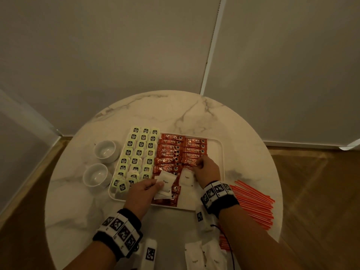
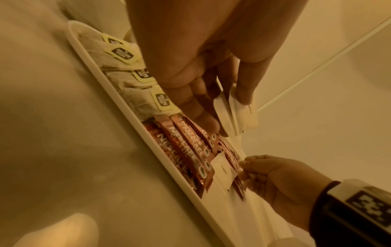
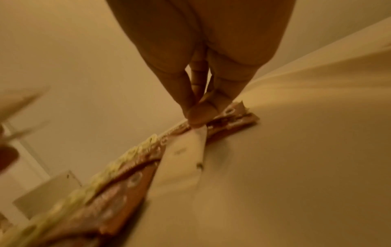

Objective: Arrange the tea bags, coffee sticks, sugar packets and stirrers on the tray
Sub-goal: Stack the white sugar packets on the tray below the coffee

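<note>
A white tray (image 1: 223, 152) (image 2: 119, 95) lies on a round marble table (image 1: 175, 114). Tea bags (image 1: 138, 152) (image 2: 122, 55) fill the tray's left side in three columns. Red coffee sticks (image 1: 171, 151) (image 2: 180, 147) (image 3: 135, 180) lie in its middle. My left hand (image 1: 158, 185) (image 2: 226, 110) pinches a small stack of white sugar packets (image 1: 165, 184) (image 2: 245, 117) over the near coffee sticks. My right hand (image 1: 197, 165) (image 2: 243, 164) (image 3: 195, 120) pinches the far corner of one sugar packet (image 1: 187, 178) (image 2: 222, 170) (image 3: 184, 150) lying on the tray beside the sticks.
Red stirrers (image 1: 253, 203) lie in a heap on the table right of the tray. Loose sugar packets (image 1: 204, 254) sit at the near edge. Two white cups (image 1: 105, 151) (image 1: 95, 174) stand left of the tray. Walls close in behind the table.
</note>
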`<state>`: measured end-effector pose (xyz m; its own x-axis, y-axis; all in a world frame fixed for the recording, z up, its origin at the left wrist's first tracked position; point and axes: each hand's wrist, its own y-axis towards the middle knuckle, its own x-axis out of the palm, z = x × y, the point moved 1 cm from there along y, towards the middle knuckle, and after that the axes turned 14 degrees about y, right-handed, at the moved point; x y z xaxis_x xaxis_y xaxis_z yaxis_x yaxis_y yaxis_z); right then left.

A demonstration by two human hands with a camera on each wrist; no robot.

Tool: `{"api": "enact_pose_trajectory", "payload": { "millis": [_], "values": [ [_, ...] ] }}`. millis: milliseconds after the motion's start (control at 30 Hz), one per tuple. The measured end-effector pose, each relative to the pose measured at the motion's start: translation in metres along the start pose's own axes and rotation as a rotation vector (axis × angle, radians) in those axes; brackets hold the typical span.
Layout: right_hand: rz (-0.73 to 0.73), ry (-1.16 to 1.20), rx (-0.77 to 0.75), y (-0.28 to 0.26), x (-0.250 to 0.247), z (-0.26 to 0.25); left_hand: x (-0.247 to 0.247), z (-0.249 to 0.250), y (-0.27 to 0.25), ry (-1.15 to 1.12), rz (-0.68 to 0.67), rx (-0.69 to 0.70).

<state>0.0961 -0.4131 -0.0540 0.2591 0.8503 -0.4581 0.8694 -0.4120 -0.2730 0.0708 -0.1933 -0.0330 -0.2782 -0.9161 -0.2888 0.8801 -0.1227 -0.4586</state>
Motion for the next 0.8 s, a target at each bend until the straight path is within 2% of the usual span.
{"api": "enact_pose_trajectory", "payload": {
  "millis": [100,200,267,300,433,533,667,800],
  "values": [
    [0.009,0.157,0.030,-0.013,-0.012,-0.005,0.010,0.005,0.000,-0.006,-0.059,-0.029],
    [-0.192,0.382,0.110,-0.041,-0.021,-0.012,0.025,0.012,-0.002,0.000,-0.092,-0.030],
    [-0.306,0.409,0.154,-0.056,-0.022,-0.008,0.037,0.016,-0.004,0.000,-0.134,-0.048],
    [-0.317,0.389,0.160,-0.061,-0.023,-0.004,0.043,0.018,-0.004,0.009,-0.168,-0.057],
    [-0.258,0.353,0.178,-0.065,-0.034,0.012,0.064,0.015,-0.005,0.176,-0.248,0.012],
    [-0.211,0.343,0.182,-0.056,-0.048,0.019,0.072,0.013,-0.005,0.258,-0.203,0.040],
    [-0.085,0.173,0.182,-0.031,-0.061,0.031,0.076,0.014,-0.005,0.394,-0.180,0.100],
    [-0.094,0.016,0.175,-0.015,-0.054,0.031,0.081,0.022,-0.008,0.569,-0.203,0.156]
  ]
}}
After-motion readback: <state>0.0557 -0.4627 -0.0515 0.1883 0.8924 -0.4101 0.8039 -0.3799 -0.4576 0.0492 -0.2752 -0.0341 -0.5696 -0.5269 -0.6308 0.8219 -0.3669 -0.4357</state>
